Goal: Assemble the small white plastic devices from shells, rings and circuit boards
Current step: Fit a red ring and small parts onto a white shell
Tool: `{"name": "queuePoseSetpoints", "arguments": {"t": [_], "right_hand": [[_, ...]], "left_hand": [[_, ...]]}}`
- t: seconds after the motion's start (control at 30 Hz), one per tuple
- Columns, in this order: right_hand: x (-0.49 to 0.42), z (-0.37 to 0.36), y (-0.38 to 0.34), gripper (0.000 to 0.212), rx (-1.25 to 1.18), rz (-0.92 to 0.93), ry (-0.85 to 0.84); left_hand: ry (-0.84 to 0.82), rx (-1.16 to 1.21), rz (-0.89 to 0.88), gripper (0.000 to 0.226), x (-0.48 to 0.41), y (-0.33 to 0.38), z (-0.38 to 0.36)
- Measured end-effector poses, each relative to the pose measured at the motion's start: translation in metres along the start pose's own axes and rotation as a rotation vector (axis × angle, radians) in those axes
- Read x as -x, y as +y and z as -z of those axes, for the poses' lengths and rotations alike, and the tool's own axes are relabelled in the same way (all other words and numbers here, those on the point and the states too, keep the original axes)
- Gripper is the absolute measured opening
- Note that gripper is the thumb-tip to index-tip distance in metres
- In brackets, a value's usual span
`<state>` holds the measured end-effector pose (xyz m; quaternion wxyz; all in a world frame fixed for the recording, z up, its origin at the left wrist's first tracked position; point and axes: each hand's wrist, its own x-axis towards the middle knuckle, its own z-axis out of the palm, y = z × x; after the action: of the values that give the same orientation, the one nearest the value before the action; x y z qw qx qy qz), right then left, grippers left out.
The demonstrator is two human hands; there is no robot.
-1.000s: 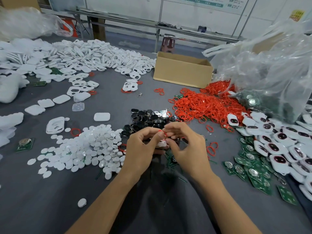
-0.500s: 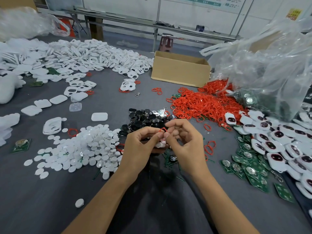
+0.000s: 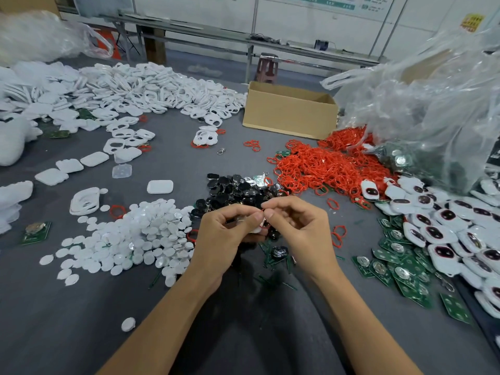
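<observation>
Two hands are shown meeting low over the grey table, just in front of a pile of black parts. A small white shell, largely hidden, is held in the curled fingers of the left hand. A red ring is pinched narrowly between thumb and forefinger of the right hand at the shell's upper edge, where the fingertips of both hands touch. The step is judged to be the seating of the ring on the shell; how much of it is already seated cannot be told. For a clean fit the shell would best be kept steady in the left hand while the ring is fed round the rim bit by bit, each stretch being pressed down by a thumb before the next is laid, and the ring being kept flat and untwisted. Stock is spread over the table: white discs at left, loose red rings beyond the hands at right, green circuit boards and white devices with dark windows at far right, and a large heap of white shells at the far left. An open cardboard box and a clear plastic bag stand at the back. Behind the table, a metal bench, a stool and pale wall panels are seen.
</observation>
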<state>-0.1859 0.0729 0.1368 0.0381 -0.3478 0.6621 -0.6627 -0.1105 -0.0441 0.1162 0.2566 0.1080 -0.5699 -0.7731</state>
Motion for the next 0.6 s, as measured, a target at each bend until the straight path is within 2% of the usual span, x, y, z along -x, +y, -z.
{"name": "queuePoseSetpoints", "arguments": {"t": [0.1,0.23,0.33,0.43,0.6], "right_hand": [[0.001,-0.002,0.001,0.014,0.014,-0.012,0.045],[-0.001,-0.004,0.003,0.015,-0.093,-0.079,0.131],[-0.002,-0.004,0.003,0.011,-0.142,-0.095,0.164],[0.000,-0.006,0.004,0.011,-0.119,-0.107,0.198],[0.005,-0.013,0.006,0.011,0.104,-0.040,0.242]], "left_hand": [[-0.004,-0.057,-0.024,0.018,0.000,-0.002,0.000],[0.030,-0.173,-0.078,0.034,-0.001,-0.005,0.000],[0.066,-0.162,-0.057,0.047,-0.002,-0.007,0.000],[0.030,-0.111,-0.029,0.042,-0.001,-0.007,-0.002],[-0.086,-0.092,0.010,0.040,0.002,-0.008,-0.004]]}}
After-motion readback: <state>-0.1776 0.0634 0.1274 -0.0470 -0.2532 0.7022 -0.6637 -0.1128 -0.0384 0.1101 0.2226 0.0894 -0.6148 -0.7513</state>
